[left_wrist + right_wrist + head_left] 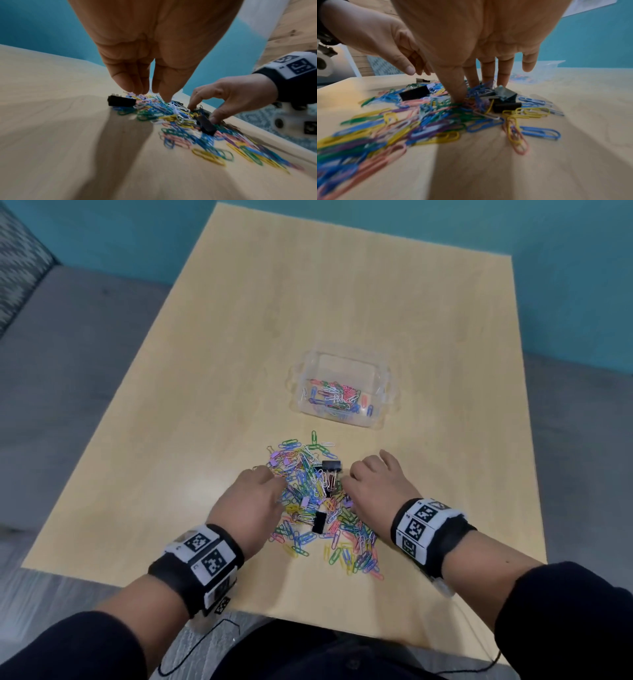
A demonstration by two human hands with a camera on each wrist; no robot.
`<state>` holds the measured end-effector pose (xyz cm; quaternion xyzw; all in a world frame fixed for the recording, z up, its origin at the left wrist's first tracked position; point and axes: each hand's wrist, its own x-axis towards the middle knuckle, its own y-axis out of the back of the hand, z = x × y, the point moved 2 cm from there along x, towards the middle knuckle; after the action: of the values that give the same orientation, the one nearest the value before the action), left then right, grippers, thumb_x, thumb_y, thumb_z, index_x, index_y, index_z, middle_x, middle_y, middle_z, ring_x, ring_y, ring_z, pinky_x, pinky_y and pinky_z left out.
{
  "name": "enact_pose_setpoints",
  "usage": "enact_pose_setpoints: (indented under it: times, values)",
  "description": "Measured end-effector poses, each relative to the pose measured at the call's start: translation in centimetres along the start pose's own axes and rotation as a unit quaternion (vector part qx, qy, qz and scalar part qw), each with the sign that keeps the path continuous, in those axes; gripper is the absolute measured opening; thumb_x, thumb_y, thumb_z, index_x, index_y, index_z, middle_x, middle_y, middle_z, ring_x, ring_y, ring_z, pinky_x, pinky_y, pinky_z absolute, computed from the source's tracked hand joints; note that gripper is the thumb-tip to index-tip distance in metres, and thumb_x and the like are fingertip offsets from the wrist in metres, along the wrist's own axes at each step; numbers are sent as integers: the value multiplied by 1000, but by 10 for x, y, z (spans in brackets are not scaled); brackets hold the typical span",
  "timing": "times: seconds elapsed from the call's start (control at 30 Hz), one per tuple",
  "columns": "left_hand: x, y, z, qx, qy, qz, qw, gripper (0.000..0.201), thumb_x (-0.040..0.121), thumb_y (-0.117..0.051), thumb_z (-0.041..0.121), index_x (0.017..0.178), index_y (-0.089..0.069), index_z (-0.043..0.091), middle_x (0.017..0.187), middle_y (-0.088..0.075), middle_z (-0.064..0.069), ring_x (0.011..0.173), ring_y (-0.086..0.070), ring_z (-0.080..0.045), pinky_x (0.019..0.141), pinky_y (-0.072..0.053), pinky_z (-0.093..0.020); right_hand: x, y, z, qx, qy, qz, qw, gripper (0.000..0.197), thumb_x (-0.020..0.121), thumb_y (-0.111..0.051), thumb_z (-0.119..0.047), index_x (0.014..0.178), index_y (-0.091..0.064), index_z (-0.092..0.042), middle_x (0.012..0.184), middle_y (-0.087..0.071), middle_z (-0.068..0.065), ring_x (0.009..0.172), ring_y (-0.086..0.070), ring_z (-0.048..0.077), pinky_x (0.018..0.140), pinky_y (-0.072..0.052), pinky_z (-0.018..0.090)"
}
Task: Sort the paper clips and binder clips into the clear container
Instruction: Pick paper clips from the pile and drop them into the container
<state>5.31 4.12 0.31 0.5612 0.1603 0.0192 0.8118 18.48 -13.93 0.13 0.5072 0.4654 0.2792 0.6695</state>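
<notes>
Both dark sleeves (68, 645) and marker-covered wristbands (200, 556) fill the near edge of the head view, arms reaching over the pale wooden table (308, 302). Beyond them sits the clear container (342, 386), well apart from the hands, already holding a layer of coloured paper clips. Between container and wrists spreads the loose pile of paper clips (322, 508), with black binder clips (331, 466) mixed in: one at the far side, another (319, 522) nearer the person.

On the pile's left side, the left hand (251, 501) points down, its grip loose, straight fingertips (165, 97) touching clips; whether any is pinched, I cannot tell. At the right side the right hand (380, 484) is spread, its grip open, thumb (458, 94) and two fingers pressed into the clips just beside a binder clip (505, 94), little finger lifted. Nothing is plainly held by either hand.
</notes>
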Motion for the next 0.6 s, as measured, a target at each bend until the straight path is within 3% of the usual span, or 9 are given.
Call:
enact_pose_setpoints:
  times: [0.07,0.2,0.37,0.5,0.6]
  values:
    - [-8,-5,5,8,-13,-21,1000,26,78,-65,20,104,-63,15,97,-57,-5,85,-52,-30,73,-48,-39,-9,-3,-4,-8,23,19,1000,29,68,-72,-22,95,-63,-18,93,-58,4,99,-52,33,103,-31,59]
    - [-16,-13,7,14,-33,-25,999,41,76,-67,19,116,-58,15,103,-56,-5,88,-52,-30,76,-50,-41,-34,-6,-7,18,63,54,996,21,79,-58,-29,97,-64,-20,96,-61,1,109,-52,32,102,-34,58]
    - [-18,-12,11,14,-24,-67,997,57,79,-66,22,132,-44,20,121,-45,-5,102,-47,-29,82,-48,-41,-68,-9,4,180,-61,54,980,31,85,-57,-25,115,-59,-20,102,-58,0,92,-52,28,75,-50,42]
    - [-11,-11,12,28,-23,-96,995,73,77,-68,29,140,-32,22,131,-38,-5,111,-39,-28,88,-46,-40,-96,-28,-15,280,-141,-60,948,64,86,-59,-44,141,-33,-25,126,-40,-1,112,-45,23,90,-45,33]
    - [-2,-11,14,49,-34,-100,993,77,77,-71,35,142,-31,22,134,-37,-6,115,-35,-30,91,-44,-40,-88,-33,-32,263,-151,-48,952,89,80,-64,-53,148,-14,-26,134,-30,0,118,-34,24,96,-42,34]
